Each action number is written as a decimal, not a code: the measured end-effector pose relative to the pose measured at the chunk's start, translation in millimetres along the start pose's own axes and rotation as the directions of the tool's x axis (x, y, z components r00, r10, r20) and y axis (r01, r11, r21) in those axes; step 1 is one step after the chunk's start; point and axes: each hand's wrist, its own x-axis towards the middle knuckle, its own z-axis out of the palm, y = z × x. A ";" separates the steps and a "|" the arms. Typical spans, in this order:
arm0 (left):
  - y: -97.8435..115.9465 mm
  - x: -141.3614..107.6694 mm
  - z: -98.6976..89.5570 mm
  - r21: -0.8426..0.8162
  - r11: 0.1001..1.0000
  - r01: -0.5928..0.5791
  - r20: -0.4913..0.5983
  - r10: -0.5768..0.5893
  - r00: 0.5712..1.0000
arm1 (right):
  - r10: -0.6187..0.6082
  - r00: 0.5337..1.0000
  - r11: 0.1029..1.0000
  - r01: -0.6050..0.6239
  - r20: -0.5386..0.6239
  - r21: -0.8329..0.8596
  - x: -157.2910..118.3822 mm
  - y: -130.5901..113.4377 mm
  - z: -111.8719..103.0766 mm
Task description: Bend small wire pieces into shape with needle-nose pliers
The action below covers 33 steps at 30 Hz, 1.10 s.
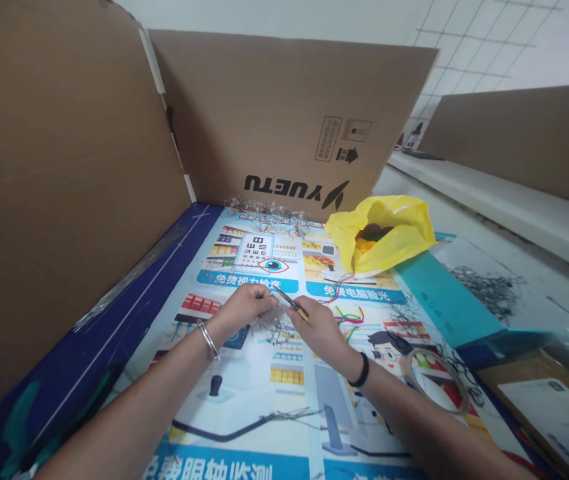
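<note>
Tool (288,301) gripped in right hand (320,328), tangle (278,328) seemingly pinched in left hand (247,308): apparently mid-job, with loose wire (272,215) untouched beyond.

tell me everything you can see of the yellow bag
The yellow bag looks crinkled, like thin plastic or fabric. It lies on the printed sheet, in front of the cardboard panel, its wide mouth gaping toward the camera. Inside show dark red, green and orange contents, too blurred to name. Thin strands trail from near its mouth onto the sheet. Neither the left hand nor the right hand touches it.
</note>
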 end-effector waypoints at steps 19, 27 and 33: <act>-14.2 4.4 8.3 -0.094 0.994 -0.050 0.038 0.053 0.998 | -0.003 1.000 1.000 0.003 0.006 0.002 0.6 0.1 -2.6; -17.2 4.4 11.6 -0.087 0.992 -0.090 0.033 0.093 0.995 | -0.004 1.000 0.998 0.005 -0.003 0.058 1.2 2.1 -0.7; -18.9 5.7 14.4 -0.049 0.991 -0.128 -0.002 0.128 0.992 | -0.003 1.000 0.998 0.003 0.003 0.065 0.7 0.7 -0.9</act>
